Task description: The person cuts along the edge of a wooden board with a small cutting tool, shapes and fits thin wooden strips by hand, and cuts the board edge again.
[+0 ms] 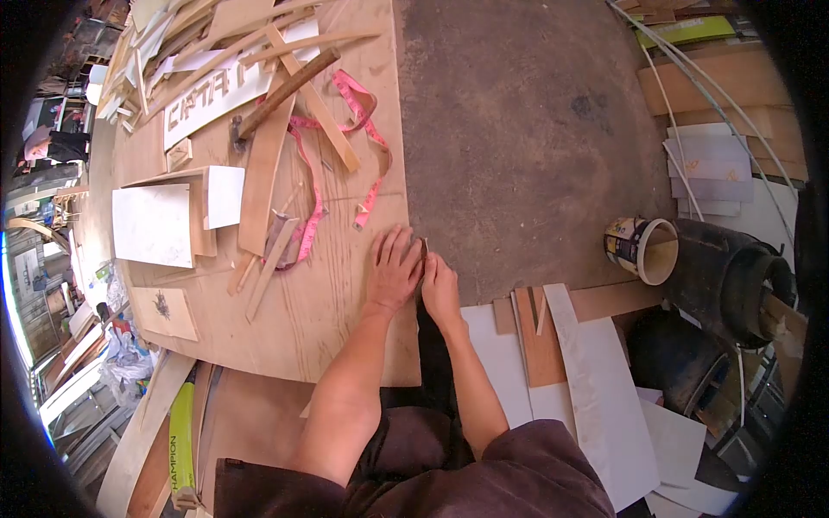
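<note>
My left hand (395,273) lies palm down on the plywood tabletop (345,350), at its right edge, with fingers stretched forward. Close beside it, my right hand (441,289) is closed just past that edge. A thin dark strip (424,248) sticks up from its grip, next to my left fingertips; its kind is hard to make out. A pink measuring tape (312,194) curls across the tabletop ahead of my left hand. Near it are thin wood strips (271,269) and a hammer (285,97) with a wooden handle.
Scrap wood (194,39) is piled at the far left, by a white board with cut-out letters (205,99). White panels (151,223) stand on the table. A bucket (658,251) and a black drum (721,268) are at right. Boards (596,380) lean at lower right.
</note>
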A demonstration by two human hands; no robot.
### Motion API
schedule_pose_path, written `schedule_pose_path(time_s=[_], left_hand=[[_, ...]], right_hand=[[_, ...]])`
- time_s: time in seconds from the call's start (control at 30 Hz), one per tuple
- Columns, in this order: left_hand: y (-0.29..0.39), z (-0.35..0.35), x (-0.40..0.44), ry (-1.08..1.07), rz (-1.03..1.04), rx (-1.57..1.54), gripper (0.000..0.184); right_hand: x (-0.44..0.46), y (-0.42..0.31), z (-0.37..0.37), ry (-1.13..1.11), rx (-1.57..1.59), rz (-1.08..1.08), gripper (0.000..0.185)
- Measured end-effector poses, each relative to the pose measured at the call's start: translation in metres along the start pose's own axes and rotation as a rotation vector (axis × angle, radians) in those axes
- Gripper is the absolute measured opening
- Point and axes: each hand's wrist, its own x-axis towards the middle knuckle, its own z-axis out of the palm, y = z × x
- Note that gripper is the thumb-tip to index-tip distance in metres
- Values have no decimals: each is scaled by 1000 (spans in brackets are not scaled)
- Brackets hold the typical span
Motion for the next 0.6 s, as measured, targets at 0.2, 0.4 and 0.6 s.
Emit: schedule_pose_path(time_s=[0.2, 0.4, 0.6], left_hand=[[1, -4, 4, 29, -2, -9, 36], [-1, 0, 0, 17, 2, 13, 37], [1, -1, 3, 29, -14, -38, 36]], right_hand=[[-19, 7, -3, -24, -39, 60, 40], [10, -5, -4, -83, -6, 56, 39], [-19, 4, -5, -23, -58, 83, 40]])
